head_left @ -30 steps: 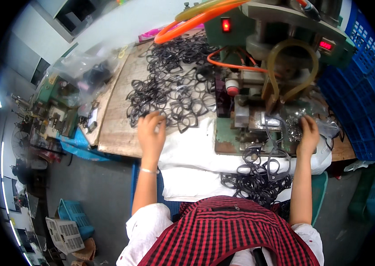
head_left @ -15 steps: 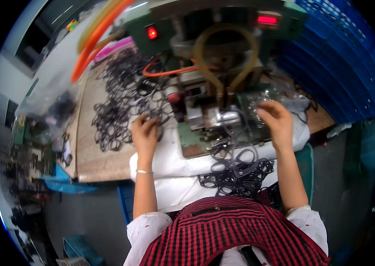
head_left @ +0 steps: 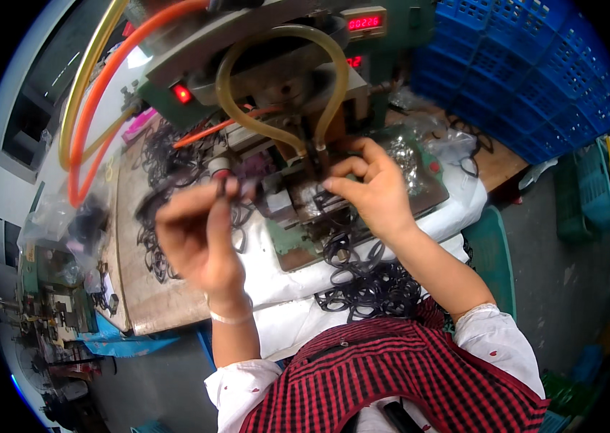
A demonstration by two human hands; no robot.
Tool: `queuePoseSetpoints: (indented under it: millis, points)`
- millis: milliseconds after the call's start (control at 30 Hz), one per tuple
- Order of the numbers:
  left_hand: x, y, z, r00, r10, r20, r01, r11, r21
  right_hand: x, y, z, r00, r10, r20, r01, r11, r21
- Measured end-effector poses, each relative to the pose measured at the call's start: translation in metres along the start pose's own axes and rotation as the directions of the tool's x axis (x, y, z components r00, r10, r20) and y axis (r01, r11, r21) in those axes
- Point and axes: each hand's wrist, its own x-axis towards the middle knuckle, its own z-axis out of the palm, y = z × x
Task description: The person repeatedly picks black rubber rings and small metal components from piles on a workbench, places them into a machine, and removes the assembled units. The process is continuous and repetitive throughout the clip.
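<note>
The black spectacle frames (head_left: 370, 289) nearest the body lie heaped just below the right fingers, a few of them reaching up to the front of the metal fixture (head_left: 310, 205); the heap presumably sits there to be close to that fixture. The right hand (head_left: 377, 189) comes over the fixture from the right, thumb and forefinger bent toward each other at its upper edge. That posture suggests fine handling in a narrow space, but I cannot tell whether the fingertips grip anything. The left hand (head_left: 204, 234) is raised to the left of the fixture, fingers curled toward the thumb. Something dark shows at their tips, too blurred to say whether it is held.

Beyond and beneath the left fingers, a second spread of frames (head_left: 157, 252) covers part of the worktop (head_left: 128, 289), apparently as a supply within that hand's reach. Just right of the right fingers lie small shiny pieces (head_left: 410, 160) on the green press (head_left: 290, 249), likely kept handy there. A white sheet (head_left: 276, 285) lies nearer the body than the left fingers, perhaps as protection. Blue crates (head_left: 521, 79) stand well beyond the right fingers.
</note>
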Motion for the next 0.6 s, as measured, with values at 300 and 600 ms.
queuePoseSetpoints:
  millis: [300, 600]
  points:
    - [0.008, -0.003, 0.004, 0.999, -0.028, 0.032, 0.030, 0.998, -0.061, -0.014, -0.024, 0.002, 0.990, 0.135, 0.039, -0.139, 0.982, 0.131]
    - [-0.039, -0.013, 0.026, 0.587, 0.407, 0.700, -0.693, 0.699, 0.175, -0.008, 0.057, -0.106, 0.923, -0.384, -0.006, 0.059, 0.157, -0.986]
